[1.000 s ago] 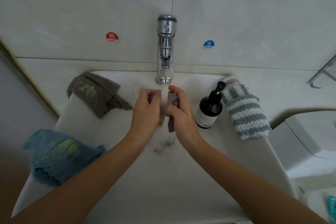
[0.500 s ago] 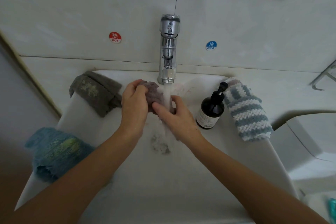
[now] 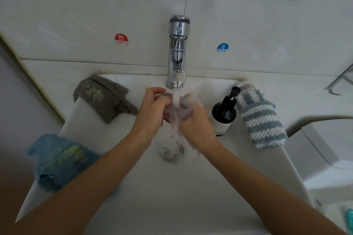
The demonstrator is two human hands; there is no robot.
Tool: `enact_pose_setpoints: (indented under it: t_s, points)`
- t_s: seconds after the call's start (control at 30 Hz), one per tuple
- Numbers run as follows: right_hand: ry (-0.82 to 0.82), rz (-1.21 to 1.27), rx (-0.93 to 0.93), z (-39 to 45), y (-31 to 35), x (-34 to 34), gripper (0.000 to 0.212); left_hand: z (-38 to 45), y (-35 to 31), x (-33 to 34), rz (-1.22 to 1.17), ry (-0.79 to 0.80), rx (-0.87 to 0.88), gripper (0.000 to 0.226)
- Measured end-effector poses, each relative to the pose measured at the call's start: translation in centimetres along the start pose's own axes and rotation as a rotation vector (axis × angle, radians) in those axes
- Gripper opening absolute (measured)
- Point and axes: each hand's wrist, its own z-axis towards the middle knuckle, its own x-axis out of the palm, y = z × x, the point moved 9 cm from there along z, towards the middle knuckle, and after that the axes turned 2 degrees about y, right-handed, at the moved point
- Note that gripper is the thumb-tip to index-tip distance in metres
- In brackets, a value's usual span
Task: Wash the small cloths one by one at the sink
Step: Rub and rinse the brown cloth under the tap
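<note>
Step in hand: rinsing one small mauve-grey cloth (image 3: 177, 110) under the running stream (image 3: 176, 97) from the chrome tap (image 3: 177, 51).
Cloth location: bunched between both hands, directly under the spout at the back middle of the sink (image 3: 172, 196), above the drain (image 3: 171, 150).
Left hand (image 3: 152, 108): fingers curled around the left side of the cloth, knuckles up, thumb side toward the tap; forearm comes in from the lower left.
Right hand (image 3: 196, 122): fingers curled and pinching the right side of the cloth, back of hand up; forearm comes in from the lower right.
Hands relative: close together, the water falls between them onto the fabric.
How to do it well (judgement): keep the wad centred under the flow, knead and turn it so inner folds get wetted, then squeeze over the drain so runoff stays in the basin.
Risk (judgement): splashing toward the counter; elbow room is tight beside the soap pump bottle (image 3: 223, 112) near the right hand.
Waiting cloths: grey cloth (image 3: 103, 97) over the back-left rim; blue cloth with green marks (image 3: 59, 160) over the left edge; striped blue-white knit cloth (image 3: 257, 114) on the right rim, just behind the bottle.
Progress (judgement): cannot tell which of these are washed.
Wall: HOT sticker (image 3: 121, 39) left of tap, COLD sticker (image 3: 222, 48) right.
</note>
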Motion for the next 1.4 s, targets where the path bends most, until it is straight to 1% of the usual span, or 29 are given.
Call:
enact_pose_setpoints:
  t_s: [0.07, 0.1, 0.17, 0.2, 0.27, 0.3, 0.4, 0.47, 0.53, 0.6, 0.63, 0.67, 0.7, 0.77, 0.87, 0.97, 1.0, 1.07, 1.17, 1.23, 1.3, 1.33, 1.37, 1.4]
  points:
    - [-0.076, 0.007, -0.005, 0.1, -0.1, -0.9, 0.020, -0.3, 0.0, 0.3, 0.073, -0.024, 0.079, 0.019]
    - [-0.104, 0.017, -0.007, 0.0, -0.1, -1.4, 0.017, -0.5, 0.1, 0.7, 0.103, -0.021, 0.112, 0.021]
    - [-0.114, -0.007, -0.040, -0.5, 0.3, -1.7, 0.029, -0.9, 0.4, 1.4, 0.139, -0.015, 0.125, 0.024]
    - [-0.101, -0.031, -0.057, -0.8, 0.7, -1.5, 0.031, -1.0, 0.5, 1.5, 0.148, -0.019, 0.118, 0.025]
    - [-0.058, 0.008, -0.064, -1.3, 1.2, -0.7, 0.018, -0.8, 0.7, 1.3, 0.134, -0.042, 0.094, 0.024]
    - [-0.041, 0.045, -0.052, -1.3, 1.1, -0.4, 0.016, -0.5, 0.8, 0.8, 0.112, -0.070, 0.084, 0.023]
    - [0.045, 0.109, -0.046, -1.4, 1.2, 0.1, 0.041, 0.3, 0.7, -0.9, 0.103, -0.186, 0.087, 0.022]
    - [0.099, 0.047, -0.078, -1.2, 1.5, 0.6, 0.046, 0.6, 0.4, -1.8, 0.028, -0.231, 0.117, 0.016]
    - [0.107, 0.042, -0.086, -0.9, 1.5, 0.9, 0.040, 0.7, 0.0, -2.5, 0.017, -0.260, 0.138, 0.006]
    - [0.073, 0.044, -0.092, -0.7, 1.5, 0.6, 0.039, 0.8, -0.2, -3.2, 0.041, -0.292, 0.147, 0.016]
    - [0.051, 0.030, -0.095, -0.5, 1.4, 0.2, 0.029, 1.0, -0.1, -3.4, 0.041, -0.295, 0.152, 0.019]
    - [0.037, 0.009, -0.083, -0.4, 1.3, -0.3, 0.016, 1.1, -0.2, -3.5, 0.040, -0.295, 0.159, 0.021]
    - [0.030, 0.005, -0.054, -0.3, 1.2, -0.6, 0.011, 1.1, -0.5, -3.6, 0.041, -0.292, 0.172, 0.023]
    - [0.024, 0.062, -0.013, -0.2, 0.9, -1.0, 0.019, 1.1, -0.9, -3.5, 0.053, -0.287, 0.200, 0.026]
    - [0.073, 0.264, 0.033, -0.3, 0.6, -0.6, 0.021, 0.8, -1.5, -3.0, 0.052, -0.248, 0.235, 0.021]
    - [0.087, 0.409, 0.129, -0.7, 0.0, 0.0, 0.013, 0.5, -1.7, -2.2, 0.119, -0.197, 0.280, 0.013]
    - [0.080, 0.469, 0.173, -0.8, -0.4, 0.1, 0.015, 0.4, -1.5, -1.9, 0.144, -0.168, 0.280, 0.011]
    - [0.043, 0.558, 0.234, -1.1, -0.6, 0.2, 0.022, 0.4, -0.6, -1.0, 0.184, -0.106, 0.244, 0.018]
    - [0.002, 0.590, 0.224, -1.1, -0.8, 0.1, 0.027, 0.2, 1.0, 0.5, 0.227, -0.029, 0.186, 0.037]
    - [0.004, 0.626, 0.210, -1.3, -0.8, 0.1, 0.034, -0.2, 1.5, 1.2, 0.192, -0.012, 0.149, 0.042]
    - [-0.002, 0.643, 0.201, -1.3, -0.7, 0.1, 0.025, -0.5, 1.5, 1.6, 0.152, -0.012, 0.140, 0.033]
    - [-0.014, 0.614, 0.204, -1.3, -0.7, 0.1, 0.020, -0.7, 1.4, 1.6, 0.155, -0.021, 0.138, 0.029]
    - [-0.029, 0.568, 0.210, -1.4, -0.6, 0.1, 0.020, -0.8, 1.4, 1.6, 0.162, -0.034, 0.138, 0.028]
    - [-0.046, 0.525, 0.209, -1.4, -0.6, 0.2, 0.024, -1.0, 1.2, 1.5, 0.174, -0.050, 0.142, 0.030]
